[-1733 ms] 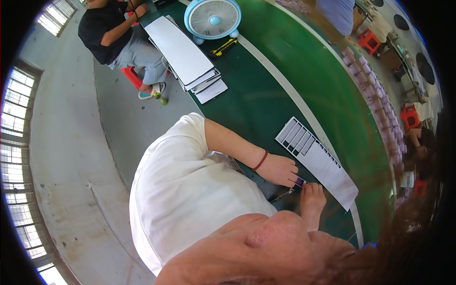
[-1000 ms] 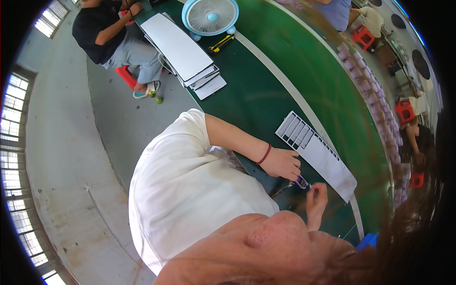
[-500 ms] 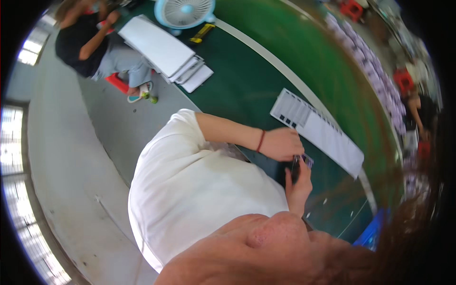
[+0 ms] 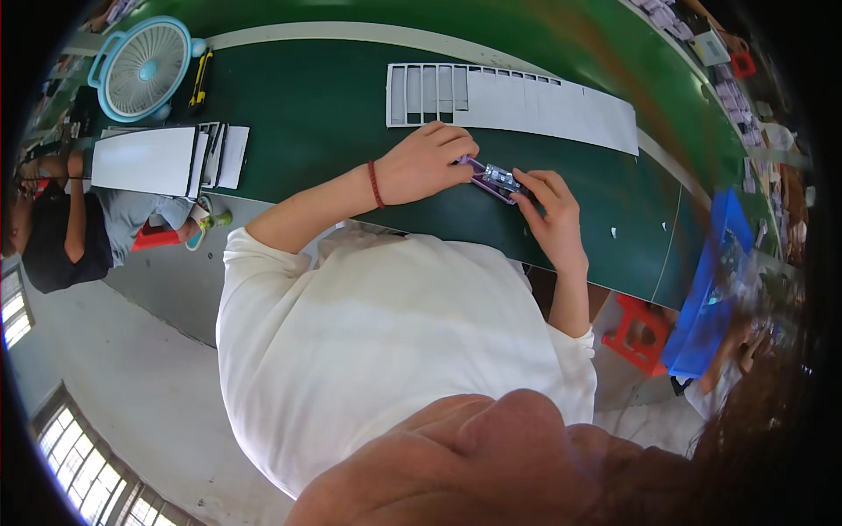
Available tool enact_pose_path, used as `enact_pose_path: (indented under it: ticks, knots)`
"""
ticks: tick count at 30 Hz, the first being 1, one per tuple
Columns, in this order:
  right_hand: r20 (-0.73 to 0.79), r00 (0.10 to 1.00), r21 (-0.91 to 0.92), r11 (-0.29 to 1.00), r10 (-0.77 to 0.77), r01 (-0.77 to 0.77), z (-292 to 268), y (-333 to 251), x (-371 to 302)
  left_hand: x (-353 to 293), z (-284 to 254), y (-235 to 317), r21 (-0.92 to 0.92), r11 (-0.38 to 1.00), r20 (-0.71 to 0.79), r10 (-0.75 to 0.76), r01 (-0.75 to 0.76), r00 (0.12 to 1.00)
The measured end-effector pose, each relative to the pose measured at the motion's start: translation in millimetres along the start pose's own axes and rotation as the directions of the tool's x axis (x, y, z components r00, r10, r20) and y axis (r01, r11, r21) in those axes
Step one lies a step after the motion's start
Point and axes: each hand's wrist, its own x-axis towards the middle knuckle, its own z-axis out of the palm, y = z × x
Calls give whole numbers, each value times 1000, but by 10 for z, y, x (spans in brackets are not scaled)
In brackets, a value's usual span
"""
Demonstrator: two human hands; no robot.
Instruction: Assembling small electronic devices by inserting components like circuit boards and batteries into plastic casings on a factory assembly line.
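Over the green table my left hand (image 4: 427, 165), with a dark red bracelet at the wrist, is closed on one end of a small purple plastic casing (image 4: 478, 165). My right hand (image 4: 553, 210) pinches a small shiny clear-and-dark part (image 4: 502, 179) between thumb and fingers. That part lies against the casing, at the end away from my left hand. Whether the two are joined cannot be made out. Just beyond my hands lies a long white card strip (image 4: 553, 110) with a row of slots at its left end.
To the left are stacked white sheets (image 4: 145, 160), a light blue fan (image 4: 149, 70) and a yellow-and-black cutter (image 4: 201, 79). A blue tray (image 4: 709, 280) stands right, near a red stool (image 4: 638, 335). Someone in a dark top (image 4: 57, 237) sits at far left.
My view has turned, so the table now runs more level across it. My hands have moved apart, and the purple casing and shiny part show more plainly between them.
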Motion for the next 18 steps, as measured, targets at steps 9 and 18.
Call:
enact_pose_path:
  ticks: [9, 18]
  knots:
    - [-179, 984, -118, 993, -21, 0, 226, -97, -79, 67, -9, 65, 115, 991, 187, -92, 71, 978]
    - [-61, 997, 60, 997, 51, -47, 279, 2, 47, 52, -3, 25, -112, 978, 58, -173, 178, 983]
